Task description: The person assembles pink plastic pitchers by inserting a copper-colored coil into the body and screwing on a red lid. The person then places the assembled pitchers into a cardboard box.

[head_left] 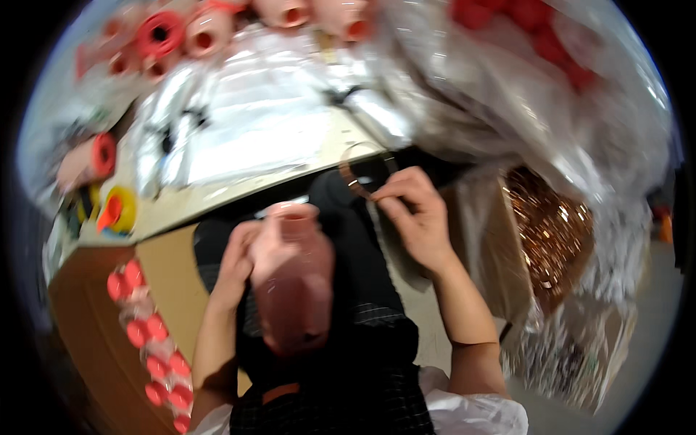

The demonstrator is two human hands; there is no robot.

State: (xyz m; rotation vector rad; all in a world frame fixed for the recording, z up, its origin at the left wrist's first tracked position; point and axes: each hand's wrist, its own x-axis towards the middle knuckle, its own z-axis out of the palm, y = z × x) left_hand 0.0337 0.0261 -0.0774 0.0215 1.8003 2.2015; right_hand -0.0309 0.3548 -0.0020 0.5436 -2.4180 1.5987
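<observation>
- The pink jug-like vessel is over the person's lap, its long axis running away from the body, its open mouth at the far end.
- The left hand has its grip closed around the vessel's upper left side; whether on a handle, I cannot tell.
- The right hand holds a thin, curved copper-coloured band, thumb and fingertips pinched together.
- From that right grip, the vessel's mouth lies to the left and slightly nearer the body; band and vessel are apart.
- Beyond is the pale surface with plastic bags; to the right, shiny copper-coloured pieces fill a lined box.
</observation>
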